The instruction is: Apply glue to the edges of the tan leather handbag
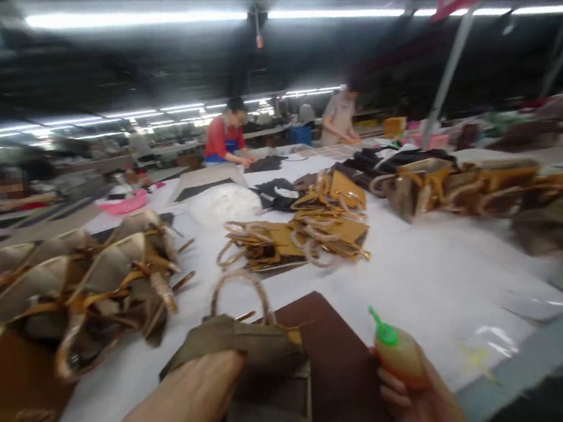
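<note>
My left forearm reaches into an olive-brown bag with a rope handle, which lies on a dark brown board at the near table edge. The left hand itself is hidden inside the bag. My right hand is closed around a small squeeze bottle of amber liquid with a green nozzle, held upright beside the board.
Piles of similar bags lie at the left, middle and right of the white table. A pink basin stands further back. Two people work at the far end. Clear plastic sheets lie at the right.
</note>
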`<state>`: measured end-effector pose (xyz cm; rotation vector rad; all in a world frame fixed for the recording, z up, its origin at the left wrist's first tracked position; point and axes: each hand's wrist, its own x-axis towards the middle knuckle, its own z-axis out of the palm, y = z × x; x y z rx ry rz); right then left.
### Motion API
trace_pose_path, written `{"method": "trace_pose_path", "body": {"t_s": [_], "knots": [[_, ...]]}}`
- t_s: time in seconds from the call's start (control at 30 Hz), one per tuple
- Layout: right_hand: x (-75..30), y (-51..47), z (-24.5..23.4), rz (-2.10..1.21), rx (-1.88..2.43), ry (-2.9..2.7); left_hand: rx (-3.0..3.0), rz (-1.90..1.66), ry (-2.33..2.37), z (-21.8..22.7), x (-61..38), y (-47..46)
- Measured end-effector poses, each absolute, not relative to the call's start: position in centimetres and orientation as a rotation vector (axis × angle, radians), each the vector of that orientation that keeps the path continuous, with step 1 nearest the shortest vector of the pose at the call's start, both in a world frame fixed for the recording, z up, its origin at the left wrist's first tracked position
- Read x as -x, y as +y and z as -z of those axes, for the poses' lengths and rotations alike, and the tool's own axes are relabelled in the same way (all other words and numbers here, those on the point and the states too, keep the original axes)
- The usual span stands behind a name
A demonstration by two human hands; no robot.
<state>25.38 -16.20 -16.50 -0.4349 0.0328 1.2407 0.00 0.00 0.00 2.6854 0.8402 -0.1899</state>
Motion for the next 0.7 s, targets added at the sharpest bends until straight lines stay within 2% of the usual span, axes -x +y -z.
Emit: {"method": "trace_pose_path", "body": {"t_s": [0.23,0.7], "knots": [[-25.2,-16.7,15.0,-1.192,0.519,0.095,-2.682,0.409,0.938,-2.5,-0.2,1.2],[-25.1,-16.5,15.2,-1.155,0.585,0.071,-2.807,0.302,0.771,-2.7,-3.5,7.2]]}}
